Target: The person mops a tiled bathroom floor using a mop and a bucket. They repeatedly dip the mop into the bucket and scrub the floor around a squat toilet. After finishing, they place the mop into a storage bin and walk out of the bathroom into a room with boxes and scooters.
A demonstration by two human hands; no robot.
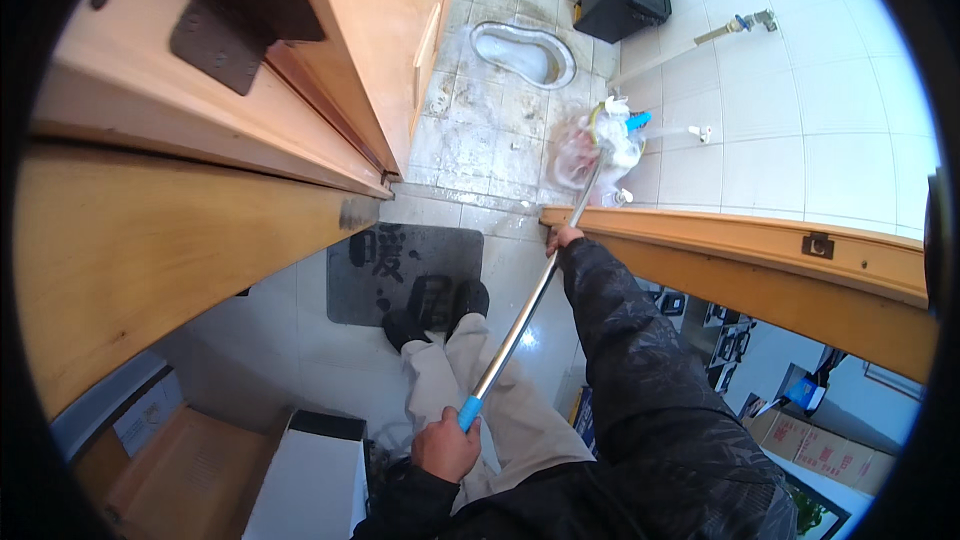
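Over there a black bin (pixel 618 8) stands by the tiled wall (pixel 845 90), a metal tap (pixel 752 22) jutting out nearby. Nearer me lie a dark mat (pixel 435 248) and a brown cardboard box (pixel 195 475).

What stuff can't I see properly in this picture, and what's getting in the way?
All in the head view:
- The metal pole's far end: lost at the heap of crumpled plastic, so what's on it is unclear.
- The blue grip's lower end: the left hand covers it.
- Inside the black box: its own top and sides hide it.
- The brown cardboard box: partly cut off by the picture's dark rim.
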